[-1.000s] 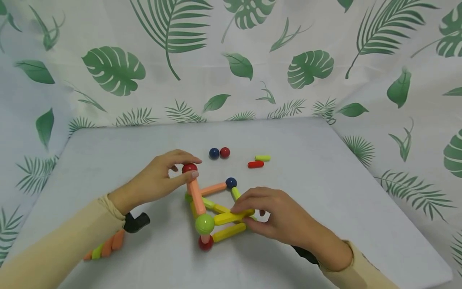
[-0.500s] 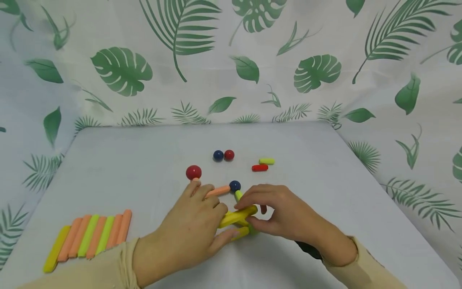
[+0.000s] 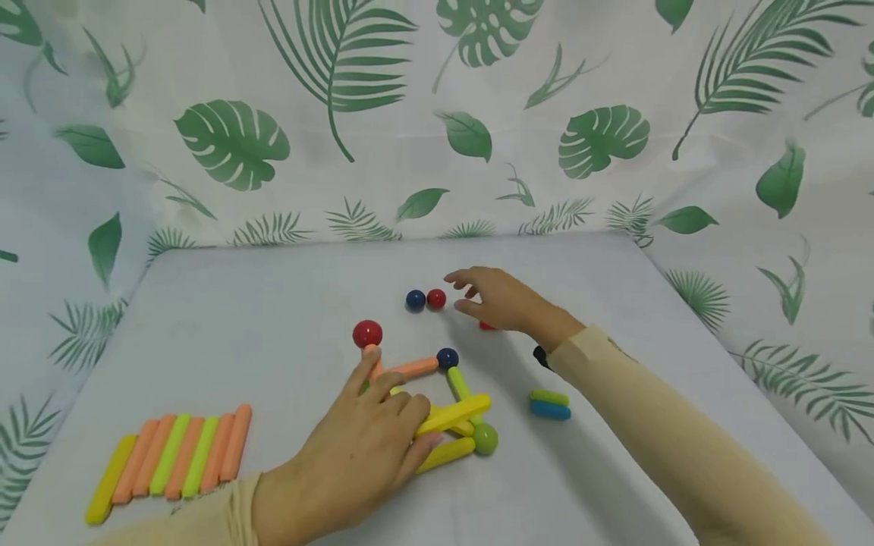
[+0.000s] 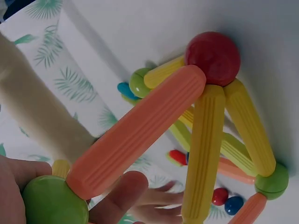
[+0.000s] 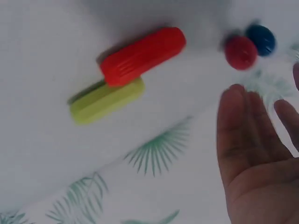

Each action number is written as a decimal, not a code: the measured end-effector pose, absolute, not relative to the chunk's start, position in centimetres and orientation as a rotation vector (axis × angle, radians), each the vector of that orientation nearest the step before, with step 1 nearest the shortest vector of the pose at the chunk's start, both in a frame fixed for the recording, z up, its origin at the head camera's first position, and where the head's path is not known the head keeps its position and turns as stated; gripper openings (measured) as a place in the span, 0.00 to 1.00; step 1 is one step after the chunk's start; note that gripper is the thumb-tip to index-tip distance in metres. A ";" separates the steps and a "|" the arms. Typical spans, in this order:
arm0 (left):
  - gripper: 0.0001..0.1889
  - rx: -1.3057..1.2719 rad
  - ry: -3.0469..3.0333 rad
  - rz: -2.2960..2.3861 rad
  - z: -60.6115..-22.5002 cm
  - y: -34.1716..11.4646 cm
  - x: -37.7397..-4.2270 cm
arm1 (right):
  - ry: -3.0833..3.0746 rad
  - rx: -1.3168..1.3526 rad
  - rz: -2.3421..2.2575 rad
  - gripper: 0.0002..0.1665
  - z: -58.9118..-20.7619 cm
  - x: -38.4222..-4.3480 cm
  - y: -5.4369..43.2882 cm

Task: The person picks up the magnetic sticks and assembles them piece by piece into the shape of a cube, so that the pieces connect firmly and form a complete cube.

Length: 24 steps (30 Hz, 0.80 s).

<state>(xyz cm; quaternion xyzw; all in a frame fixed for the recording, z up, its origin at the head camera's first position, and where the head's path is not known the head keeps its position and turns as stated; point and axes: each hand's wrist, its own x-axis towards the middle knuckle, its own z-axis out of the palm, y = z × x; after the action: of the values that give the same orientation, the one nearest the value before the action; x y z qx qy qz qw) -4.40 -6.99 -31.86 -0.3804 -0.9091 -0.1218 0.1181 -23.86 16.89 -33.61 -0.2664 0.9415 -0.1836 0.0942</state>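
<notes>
A frame of coloured sticks and balls stands mid-table. My left hand [image 3: 362, 447] reaches over its near corner and holds a green ball [image 4: 55, 200], seen between thumb and fingers in the left wrist view. From that ball an orange stick [image 4: 135, 133] runs to a red ball [image 4: 213, 58] resting on the table. A yellow stick [image 3: 452, 415] juts right from under the hand, its far end without a ball. Another red ball [image 3: 367, 334] tops the frame's back left. My right hand [image 3: 501, 299], fingers loosely spread, hovers beside a loose red ball [image 3: 436, 299], which touches a dark blue ball [image 3: 416, 300].
Short red [image 5: 142, 55] and lime [image 5: 107, 100] sticks lie under the right hand. Short green [image 3: 549, 397] and blue [image 3: 550, 410] sticks lie right of the frame. Several longer sticks [image 3: 184, 455] lie in a row at left. A leaf-patterned cloth [image 3: 505, 182] hangs behind the table.
My left hand has gone from the back-left red ball to the near corner. The right hand has let go of the yellow stick and moved back towards the two loose balls.
</notes>
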 end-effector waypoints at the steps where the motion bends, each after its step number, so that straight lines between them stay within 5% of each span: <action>1: 0.14 -1.115 -2.653 -0.366 -31.9 -7.0 -4.3 | 2.788 -0.794 -0.434 0.30 -34.1 -24.5 16.4; 4: 0.14 -1.125 -2.617 -0.381 -32.0 -6.9 -4.0 | 2.789 -0.786 -0.219 0.33 -35.4 -25.6 15.0; 11: 0.14 -1.144 -2.554 -0.367 -32.0 -6.6 -3.8 | 2.911 -0.731 -0.089 0.22 -36.4 -24.8 15.0; 24: 0.13 -1.140 -2.610 -0.395 -31.8 -7.6 -4.2 | 2.313 -0.947 -1.437 0.24 -33.0 -11.2 23.1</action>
<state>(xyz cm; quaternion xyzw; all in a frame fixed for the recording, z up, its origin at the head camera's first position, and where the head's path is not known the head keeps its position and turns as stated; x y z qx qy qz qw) -4.24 -7.57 -31.81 -0.3930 -0.8997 -0.1363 0.1326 -11.16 23.06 -32.99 -0.3258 0.7957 -0.4942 0.1287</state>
